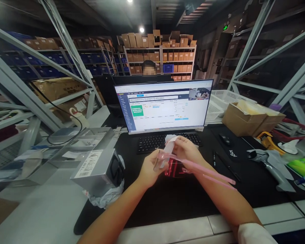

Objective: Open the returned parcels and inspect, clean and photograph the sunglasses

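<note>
Over the dark desk mat, both my hands are closed in front of the keyboard [149,144]. My left hand [150,168] pinches the lower end of a translucent whitish strip [169,146]; its upper end is in the fingers of my right hand [187,149]. Whether the strip is film or paper I cannot tell. Long pink strips [210,170] trail from between my hands across my right forearm. Just below my fingers shows a shiny red object [173,168], partly hidden. To the left stands a grey box [96,174] with a white label, resting against crumpled plastic wrap [108,196].
Behind the keyboard stands a lit monitor [165,108]. A mouse [224,139], a black pen [214,158], a barcode scanner [271,169], a yellow tape dispenser [269,142] and a cardboard box [244,118] lie to the right. Grey trays [91,134] sit left. A person [149,69] is beyond the monitor.
</note>
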Tool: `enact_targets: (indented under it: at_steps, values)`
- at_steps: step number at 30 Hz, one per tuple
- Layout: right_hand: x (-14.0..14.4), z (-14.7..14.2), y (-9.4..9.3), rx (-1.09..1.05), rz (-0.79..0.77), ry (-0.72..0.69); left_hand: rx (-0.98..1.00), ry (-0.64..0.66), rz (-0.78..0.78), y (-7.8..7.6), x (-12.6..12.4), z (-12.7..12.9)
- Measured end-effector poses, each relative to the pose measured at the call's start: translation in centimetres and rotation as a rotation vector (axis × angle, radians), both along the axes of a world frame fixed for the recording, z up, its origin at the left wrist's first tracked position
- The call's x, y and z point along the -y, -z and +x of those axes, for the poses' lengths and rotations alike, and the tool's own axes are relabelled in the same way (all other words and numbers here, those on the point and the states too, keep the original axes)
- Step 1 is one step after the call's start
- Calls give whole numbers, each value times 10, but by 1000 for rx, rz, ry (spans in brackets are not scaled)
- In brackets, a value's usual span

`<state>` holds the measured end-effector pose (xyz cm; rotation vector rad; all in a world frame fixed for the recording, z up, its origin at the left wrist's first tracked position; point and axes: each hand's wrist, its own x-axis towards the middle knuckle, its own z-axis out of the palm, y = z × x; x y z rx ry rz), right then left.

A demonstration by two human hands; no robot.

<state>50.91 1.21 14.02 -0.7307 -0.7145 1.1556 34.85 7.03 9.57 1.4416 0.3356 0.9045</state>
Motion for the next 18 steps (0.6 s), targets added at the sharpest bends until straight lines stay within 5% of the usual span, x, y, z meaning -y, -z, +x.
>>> enact_targets:
  at_steps: [7, 13, 18]
  values:
    - [-5, 21, -5, -57, 38, 106, 168, -98, -135, -3, 3, 7]
    - [6, 48, -8, 508, 20, 246, 311, -247, -284, -22, -21, -3]
    - [14, 32, -9, 918, 9, 464, 203, -50, -285, -24, -8, -4]
